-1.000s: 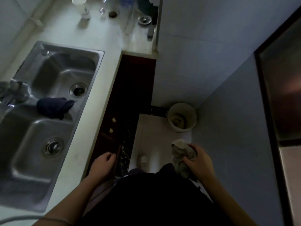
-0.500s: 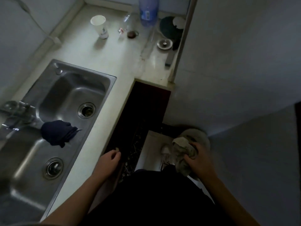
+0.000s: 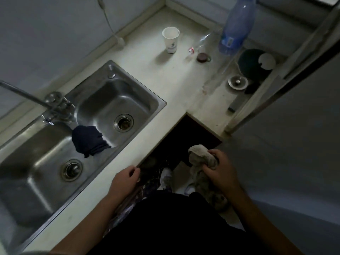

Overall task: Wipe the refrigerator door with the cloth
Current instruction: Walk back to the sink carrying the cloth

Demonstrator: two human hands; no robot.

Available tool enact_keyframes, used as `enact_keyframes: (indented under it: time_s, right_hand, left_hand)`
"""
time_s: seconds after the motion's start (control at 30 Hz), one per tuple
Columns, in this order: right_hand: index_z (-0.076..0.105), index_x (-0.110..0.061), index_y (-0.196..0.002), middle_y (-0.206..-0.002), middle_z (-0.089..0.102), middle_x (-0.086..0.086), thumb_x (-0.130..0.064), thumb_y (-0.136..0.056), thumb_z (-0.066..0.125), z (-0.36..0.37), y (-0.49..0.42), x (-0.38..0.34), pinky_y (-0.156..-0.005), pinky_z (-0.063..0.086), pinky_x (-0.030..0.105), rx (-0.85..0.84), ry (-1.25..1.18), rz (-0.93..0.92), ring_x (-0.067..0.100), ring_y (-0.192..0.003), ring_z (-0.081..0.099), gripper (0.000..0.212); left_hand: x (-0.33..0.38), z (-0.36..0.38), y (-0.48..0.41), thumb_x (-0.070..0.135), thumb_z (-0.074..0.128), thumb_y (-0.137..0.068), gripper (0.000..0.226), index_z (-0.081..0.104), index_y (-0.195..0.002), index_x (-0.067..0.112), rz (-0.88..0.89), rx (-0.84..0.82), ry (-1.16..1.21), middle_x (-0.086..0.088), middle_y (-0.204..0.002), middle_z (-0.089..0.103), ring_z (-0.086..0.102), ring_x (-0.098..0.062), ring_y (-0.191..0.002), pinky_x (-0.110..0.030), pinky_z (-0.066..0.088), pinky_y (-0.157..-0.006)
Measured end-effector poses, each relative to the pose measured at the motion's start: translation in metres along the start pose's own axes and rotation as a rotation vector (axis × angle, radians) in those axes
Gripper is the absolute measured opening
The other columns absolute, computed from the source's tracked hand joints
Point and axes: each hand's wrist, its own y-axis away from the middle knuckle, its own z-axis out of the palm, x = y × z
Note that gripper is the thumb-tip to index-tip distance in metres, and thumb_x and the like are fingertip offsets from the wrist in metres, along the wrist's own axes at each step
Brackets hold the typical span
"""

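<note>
The right hand [image 3: 219, 172] has its fingers curled tight round a crumpled grey cloth [image 3: 199, 158]. It holds the cloth low in front of the body, to the right of the sink [image 3: 141, 89] and past the counter's front edge. One bunched end of the cloth sticks up above the fist and the rest hangs below it. The left hand [image 3: 125, 179] is just right of the sink's near basin, at the edge of the counter [image 3: 165, 85]. Its fingers are loosely bent and hold nothing, and I cannot tell whether they touch the edge.

The sink is steel with two basins. A dark blue rag [image 3: 88, 140] lies over the divider between them, partly down into the far basin. The far basin also shows a drain with a dark basket. The near basin's drain has a metal stopper sitting in it. The tap [image 3: 53, 105] stands at the sink's left rim.

Beyond the sink a white paper cup [image 3: 170, 41] stands upright on the counter, and its inside shows only white. Further right of the sink stands a blue plastic bottle [image 3: 237, 26], and I cannot tell what it holds. A loose metal drain strainer [image 3: 237, 82] lies near it. A grey panel [image 3: 294, 144] lies well right of the sink, beside the cloth. I cannot tell if it is the refrigerator door.
</note>
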Motion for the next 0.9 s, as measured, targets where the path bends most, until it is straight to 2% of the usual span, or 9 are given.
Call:
enact_keyframes:
  time_s: [0.1, 0.2, 0.23, 0.33, 0.53, 0.63, 0.77, 0.9]
  right_hand:
    - [0.064, -0.025, -0.118, -0.109, 0.063, -0.003, -0.023, -0.082, 0.08, 0.002, -0.034, -0.019, -0.08, 0.046, 0.023, 0.014, 0.001, -0.037, 0.014, -0.1, 0.062, 0.039]
    - [0.065, -0.029, -0.118, -0.108, 0.064, -0.011, -0.027, -0.079, 0.082, 0.004, -0.064, -0.046, -0.078, 0.044, 0.014, 0.071, 0.027, -0.075, 0.002, -0.096, 0.059, 0.042]
    - [0.065, -0.03, -0.118, -0.107, 0.064, -0.012, -0.029, -0.079, 0.081, 0.004, -0.075, -0.056, -0.077, 0.044, 0.015, 0.076, 0.034, -0.085, 0.001, -0.095, 0.058, 0.042]
    - [0.065, -0.031, -0.116, -0.108, 0.067, -0.01, -0.033, -0.077, 0.081, 0.003, -0.111, -0.085, -0.081, 0.048, 0.027, 0.111, 0.051, -0.129, 0.008, -0.096, 0.062, 0.042]
    - [0.064, -0.032, -0.114, -0.107, 0.066, -0.01, -0.039, -0.075, 0.077, 0.002, -0.176, -0.131, -0.082, 0.046, 0.026, 0.144, 0.05, -0.187, 0.009, -0.096, 0.063, 0.041]
    - [0.064, -0.03, -0.115, -0.108, 0.067, -0.006, -0.042, -0.073, 0.074, 0.001, -0.214, -0.147, -0.083, 0.048, 0.029, 0.123, 0.07, -0.209, 0.013, -0.096, 0.063, 0.045]
    - [0.064, -0.028, -0.117, -0.108, 0.065, -0.004, -0.038, -0.075, 0.079, 0.0, -0.276, -0.162, -0.081, 0.047, 0.029, 0.075, 0.098, -0.232, 0.013, -0.095, 0.062, 0.046]
    - [0.064, -0.028, -0.115, -0.103, 0.064, -0.006, -0.034, -0.076, 0.079, -0.002, -0.344, -0.175, -0.076, 0.046, 0.028, 0.043, 0.145, -0.249, 0.014, -0.092, 0.063, 0.043]
  left_hand:
    - [0.021, -0.013, -0.024, 0.042, 0.054, -0.096, 0.026, 0.063, -0.076, 0.028, 0.017, 0.01, 0.035, 0.006, -0.078, 0.071, 0.066, -0.016, -0.078, -0.034, 0.049, -0.071]
    - [0.039, -0.032, -0.047, 0.058, 0.048, -0.083, 0.037, 0.065, -0.079, 0.026, 0.049, 0.01, 0.159, 0.003, -0.08, 0.073, 0.07, -0.02, -0.078, -0.042, 0.057, -0.08]
    - [0.044, -0.038, -0.056, 0.061, 0.046, -0.079, 0.041, 0.065, -0.08, 0.025, 0.063, 0.02, 0.189, 0.001, -0.08, 0.073, 0.071, -0.022, -0.078, -0.045, 0.057, -0.081]
    - [0.064, -0.06, -0.08, 0.063, 0.043, -0.075, 0.044, 0.065, -0.08, 0.026, 0.087, 0.047, 0.212, 0.001, -0.081, 0.073, 0.071, -0.022, -0.079, -0.045, 0.056, -0.079]
    - [0.078, -0.095, -0.126, 0.052, 0.05, -0.087, 0.024, 0.066, -0.086, 0.034, 0.049, 0.046, 0.203, 0.004, -0.082, 0.074, 0.071, -0.018, -0.081, -0.042, 0.057, -0.083]
    - [0.083, -0.106, -0.144, 0.06, 0.046, -0.082, 0.032, 0.066, -0.086, 0.036, 0.017, 0.062, 0.239, 0.002, -0.082, 0.074, 0.071, -0.021, -0.08, -0.045, 0.057, -0.083]
    - [0.094, -0.113, -0.166, 0.05, 0.05, -0.093, 0.027, 0.067, -0.085, 0.029, -0.029, 0.07, 0.247, -0.001, -0.083, 0.075, 0.072, -0.024, -0.082, -0.049, 0.057, -0.082]
    - [0.114, -0.115, -0.188, 0.045, 0.053, -0.094, 0.024, 0.07, -0.083, 0.031, -0.081, 0.092, 0.317, 0.013, -0.08, 0.075, 0.072, -0.017, -0.083, -0.044, 0.058, -0.088]
